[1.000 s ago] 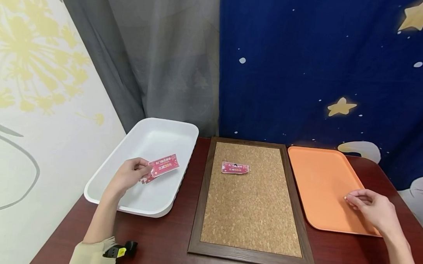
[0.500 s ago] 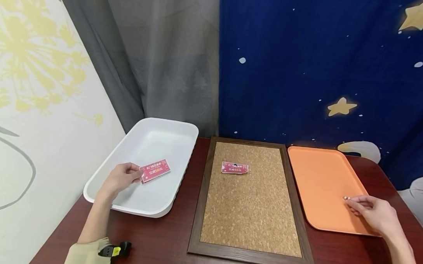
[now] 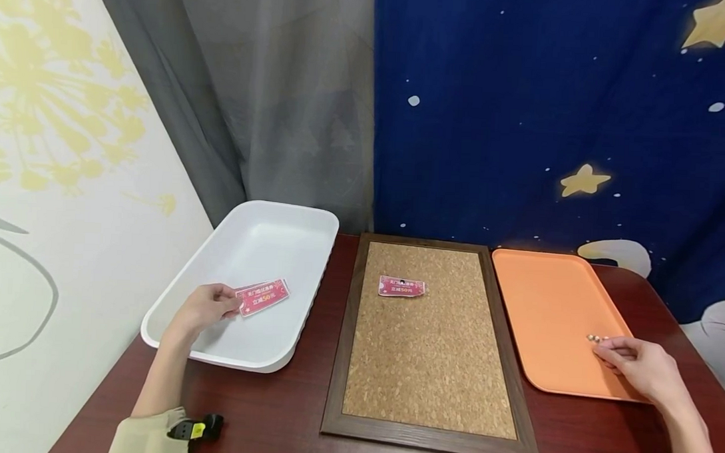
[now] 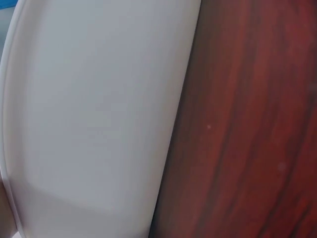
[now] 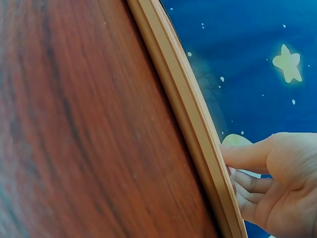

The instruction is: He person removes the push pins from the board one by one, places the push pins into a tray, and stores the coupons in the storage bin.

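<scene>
My left hand point(image 3: 206, 308) is over the white tray and pinches the left end of a pink printed coupon point(image 3: 263, 298). The coupon lies tilted, close over the tray floor. Another pink coupon point(image 3: 402, 287) is on the cork board, with a small dark pin head near its upper edge. At the orange tray, my right hand point(image 3: 639, 363) has thumb and fingers drawn together beside several tiny pale-gold pin-like pieces point(image 3: 596, 339). I cannot tell whether a piece is between its fingertips. In the right wrist view the right hand point(image 5: 287, 183) shows beyond the tray's edge.
A white tray point(image 3: 262, 361) stands left, a brown-framed cork board point(image 3: 430, 362) in the middle, and an orange tray point(image 3: 545, 306) right, all on a dark red wooden table point(image 3: 272, 416). Grey curtain point(image 3: 306, 118) and blue starred cloth point(image 3: 473, 137) hang behind.
My left hand has moved down and left with the coupons, which have gone from fanned apart to overlapped. More of the small pieces now show at my right fingertips; that hand has barely moved.
</scene>
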A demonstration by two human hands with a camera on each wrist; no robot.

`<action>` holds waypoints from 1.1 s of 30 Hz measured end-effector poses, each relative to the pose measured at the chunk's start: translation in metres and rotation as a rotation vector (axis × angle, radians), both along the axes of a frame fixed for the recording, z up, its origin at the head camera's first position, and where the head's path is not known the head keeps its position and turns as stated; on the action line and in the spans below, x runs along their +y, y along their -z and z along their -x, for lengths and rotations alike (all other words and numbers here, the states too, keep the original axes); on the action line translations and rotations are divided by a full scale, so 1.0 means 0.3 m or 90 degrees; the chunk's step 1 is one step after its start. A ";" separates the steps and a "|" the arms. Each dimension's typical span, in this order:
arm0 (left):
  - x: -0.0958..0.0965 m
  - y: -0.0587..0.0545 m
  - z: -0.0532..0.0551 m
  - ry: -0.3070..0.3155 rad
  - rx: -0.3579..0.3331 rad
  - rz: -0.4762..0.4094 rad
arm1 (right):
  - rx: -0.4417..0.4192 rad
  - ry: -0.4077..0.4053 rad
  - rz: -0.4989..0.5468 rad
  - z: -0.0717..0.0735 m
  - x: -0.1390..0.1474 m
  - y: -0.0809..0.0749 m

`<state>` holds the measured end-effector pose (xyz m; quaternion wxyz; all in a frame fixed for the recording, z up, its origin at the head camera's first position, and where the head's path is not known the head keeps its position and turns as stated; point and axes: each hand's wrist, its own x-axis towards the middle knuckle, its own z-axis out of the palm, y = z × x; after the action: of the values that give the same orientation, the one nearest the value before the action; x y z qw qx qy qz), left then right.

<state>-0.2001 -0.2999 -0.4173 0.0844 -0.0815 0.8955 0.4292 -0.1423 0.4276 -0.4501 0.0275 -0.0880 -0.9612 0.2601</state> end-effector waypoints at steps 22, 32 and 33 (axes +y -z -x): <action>-0.013 0.004 -0.001 -0.010 -0.012 0.017 | 0.018 0.019 0.005 0.002 -0.013 -0.002; -0.024 -0.005 -0.013 -0.026 0.011 0.044 | 0.027 0.021 0.028 -0.008 -0.005 -0.005; -0.024 -0.007 -0.015 -0.026 0.014 0.046 | 0.032 0.022 0.029 -0.010 -0.006 -0.006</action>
<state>-0.1958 -0.3071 -0.4153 0.0630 -0.0982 0.9094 0.3992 -0.1392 0.4257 -0.4484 0.0540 -0.0985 -0.9524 0.2834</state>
